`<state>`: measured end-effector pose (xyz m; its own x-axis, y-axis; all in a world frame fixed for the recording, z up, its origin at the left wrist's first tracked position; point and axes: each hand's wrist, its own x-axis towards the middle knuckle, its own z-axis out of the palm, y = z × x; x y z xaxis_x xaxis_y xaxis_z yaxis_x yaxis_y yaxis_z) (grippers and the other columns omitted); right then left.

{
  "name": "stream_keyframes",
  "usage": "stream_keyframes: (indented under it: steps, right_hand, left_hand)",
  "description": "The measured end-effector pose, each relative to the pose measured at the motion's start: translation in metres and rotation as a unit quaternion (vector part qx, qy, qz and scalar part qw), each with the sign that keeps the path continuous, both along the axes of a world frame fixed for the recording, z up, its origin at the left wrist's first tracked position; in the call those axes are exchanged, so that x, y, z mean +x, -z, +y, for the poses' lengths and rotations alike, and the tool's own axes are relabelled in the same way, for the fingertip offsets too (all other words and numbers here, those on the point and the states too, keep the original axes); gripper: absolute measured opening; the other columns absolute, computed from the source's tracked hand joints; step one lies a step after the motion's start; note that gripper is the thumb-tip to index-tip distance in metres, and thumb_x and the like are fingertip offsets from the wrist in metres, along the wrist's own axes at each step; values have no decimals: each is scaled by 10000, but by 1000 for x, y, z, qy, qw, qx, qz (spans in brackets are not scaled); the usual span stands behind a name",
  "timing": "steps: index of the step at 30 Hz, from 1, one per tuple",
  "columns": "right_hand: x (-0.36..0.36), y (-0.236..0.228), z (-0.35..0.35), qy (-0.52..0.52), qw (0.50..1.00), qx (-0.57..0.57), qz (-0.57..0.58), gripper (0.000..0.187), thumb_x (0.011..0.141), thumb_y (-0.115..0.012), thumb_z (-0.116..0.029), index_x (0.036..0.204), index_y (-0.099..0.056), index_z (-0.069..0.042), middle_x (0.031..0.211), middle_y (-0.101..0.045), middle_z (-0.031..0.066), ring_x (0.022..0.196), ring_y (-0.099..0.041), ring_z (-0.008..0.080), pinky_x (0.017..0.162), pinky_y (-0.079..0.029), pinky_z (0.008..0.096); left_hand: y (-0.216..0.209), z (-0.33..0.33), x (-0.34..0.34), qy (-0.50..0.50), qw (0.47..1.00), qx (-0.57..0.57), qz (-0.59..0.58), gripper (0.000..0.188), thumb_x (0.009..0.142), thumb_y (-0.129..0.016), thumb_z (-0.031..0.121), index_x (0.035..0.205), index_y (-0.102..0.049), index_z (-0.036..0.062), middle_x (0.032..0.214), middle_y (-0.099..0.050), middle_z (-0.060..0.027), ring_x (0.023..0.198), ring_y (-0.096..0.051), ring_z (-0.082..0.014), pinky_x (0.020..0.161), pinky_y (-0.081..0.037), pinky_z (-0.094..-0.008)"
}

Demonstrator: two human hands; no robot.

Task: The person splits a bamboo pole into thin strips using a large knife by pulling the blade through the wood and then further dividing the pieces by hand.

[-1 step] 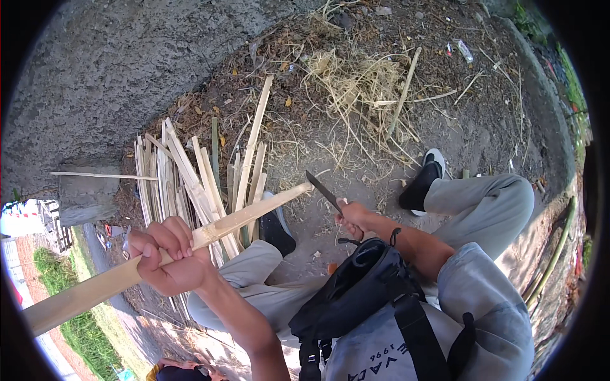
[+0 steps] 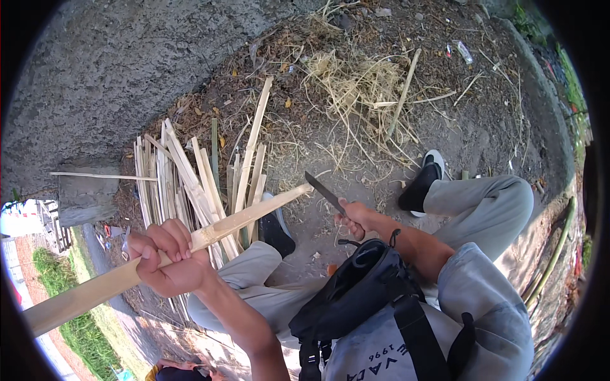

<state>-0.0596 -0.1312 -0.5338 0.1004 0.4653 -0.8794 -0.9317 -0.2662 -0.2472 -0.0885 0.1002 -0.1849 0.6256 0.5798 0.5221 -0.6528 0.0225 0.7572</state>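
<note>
My left hand [image 2: 170, 257] is closed around a long, pale bamboo strip [image 2: 254, 213]. It slants from the lower left edge up to a tip near the middle of the view. In my right hand [image 2: 354, 219] is a knife with a dark, narrow blade [image 2: 323, 189]. The blade points up and to the left, its end by the tip of the strip; whether the two touch, I cannot tell. Beyond my left hand lies a pile of split bamboo strips [image 2: 185, 174], and the held strip crosses over its near part.
A tangle of fine shavings [image 2: 356, 82] lies on the dirt ahead, with a loose strip [image 2: 404, 95] across it. A rough grey stone block [image 2: 127, 70] rises at the far left. My feet flank the work, and a black bag [image 2: 356, 279] sits at my waist.
</note>
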Motion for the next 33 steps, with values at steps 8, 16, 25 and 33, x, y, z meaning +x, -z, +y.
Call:
stream_keyframes:
  steps: [8, 16, 25, 33]
  right_hand:
    - [-31, -64, 35, -235, 788, -118, -557, 593, 973, -376, -449, 741, -639, 30, 708, -625, 269, 695, -635, 443, 688, -507, 511]
    - [-22, -131, 40, -267, 770, -51, -577, 456, 965, -433, -403, 985, -620, 12, 741, -624, 287, 733, -621, 475, 718, -507, 517]
    - [-27, 13, 15, -330, 815, -161, -447, 575, 988, -337, -414, 882, -647, 58, 803, -612, 331, 851, -615, 460, 781, -487, 520]
    - [-18, -53, 33, -207, 884, -185, -377, 676, 984, -325, -473, 803, -619, 107, 747, -630, 294, 770, -639, 461, 719, -512, 494]
  left_hand:
    - [6, 14, -14, -4, 1000, -11, 0, 232, 768, -477, 118, 626, -293, 126, 444, -272, -15, 325, -234, -96, 337, -191, -226]
    - [11, 33, -23, -28, 999, -24, -8, 238, 749, -475, 115, 620, -276, 138, 442, -267, -13, 327, -225, -93, 330, -181, -222]
    - [8, 21, -14, -34, 999, -24, -19, 244, 776, -451, 127, 605, -277, 138, 437, -274, -19, 333, -227, -98, 326, -183, -220]
    - [6, 13, -9, -66, 998, -17, 3, 246, 783, -437, 123, 600, -274, 136, 436, -266, -20, 326, -216, -98, 328, -177, -227]
